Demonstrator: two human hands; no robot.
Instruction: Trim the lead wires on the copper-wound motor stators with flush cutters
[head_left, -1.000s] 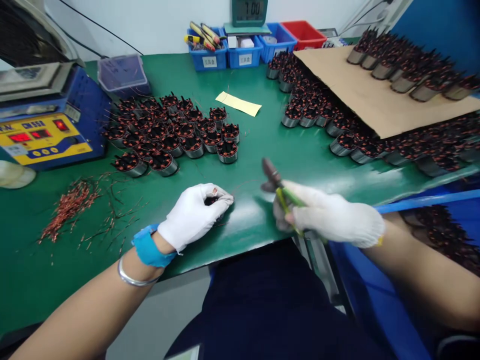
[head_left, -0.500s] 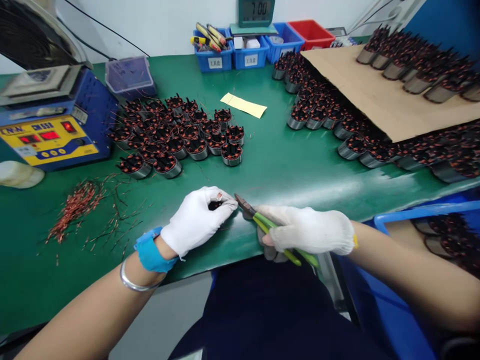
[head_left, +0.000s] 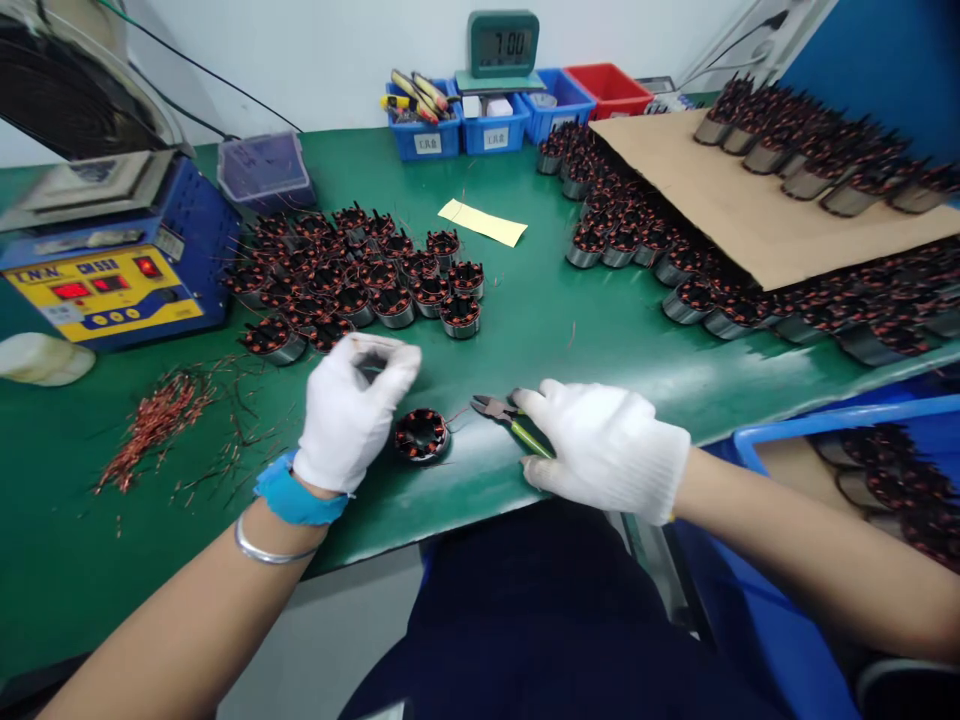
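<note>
One stator with copper windings (head_left: 422, 436) sits on the green bench in front of me, a thin wire end sticking out to its right. My left hand (head_left: 356, 412), in a white glove, is raised just left of it with thumb and fingertips pinched together; anything between them is too small to make out. My right hand (head_left: 600, 445), also gloved, lies palm down over the green-handled wire cutters (head_left: 531, 438), thumb and fingers on either side of the handles. The cutters' jaws point left towards the stator and are apart from it.
Grouped stators (head_left: 394, 303) stand behind my left hand, near a pile of copper wire clippings (head_left: 154, 425). A blue and yellow soldering unit (head_left: 112, 290) is at left. Stators also line the right, beside a cardboard sheet (head_left: 705, 200). A blue crate (head_left: 840, 415) stands at lower right.
My left hand has let go of the stator and moved up and left, uncovering it. My right hand has turned palm down over the cutters, which now lie lower and flatter.
</note>
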